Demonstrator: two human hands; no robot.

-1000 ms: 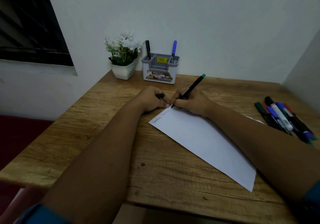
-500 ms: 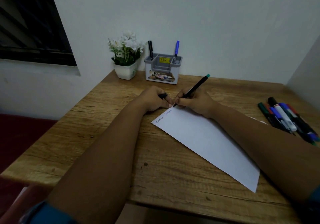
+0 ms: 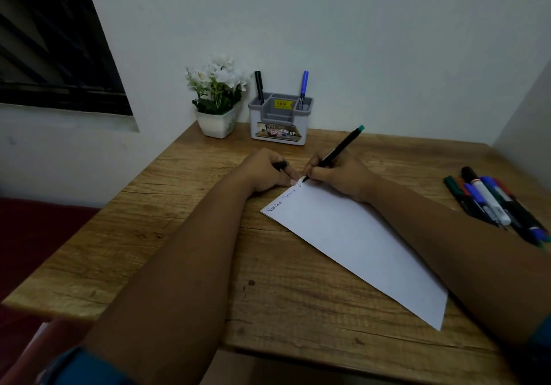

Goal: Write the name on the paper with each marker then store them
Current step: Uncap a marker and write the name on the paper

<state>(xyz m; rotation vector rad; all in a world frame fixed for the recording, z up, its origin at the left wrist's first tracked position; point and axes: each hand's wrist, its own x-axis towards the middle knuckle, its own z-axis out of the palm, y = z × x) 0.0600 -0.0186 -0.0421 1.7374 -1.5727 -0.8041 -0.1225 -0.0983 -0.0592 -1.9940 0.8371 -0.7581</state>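
Your right hand pinches the green-capped marker, tip on the paper's far edge beside two finished names. Your left hand, grip curled round its cap, pins the sheet to the table.

The small black cap in the left hand's grip is mostly buried among curled fingers. The right forearm covers the white paper sheet's right edge and the near ends of the loose coloured markers. The handwritten third word stops under the green-ended black pen's tip. The grey pen holder's label print is too small to read.
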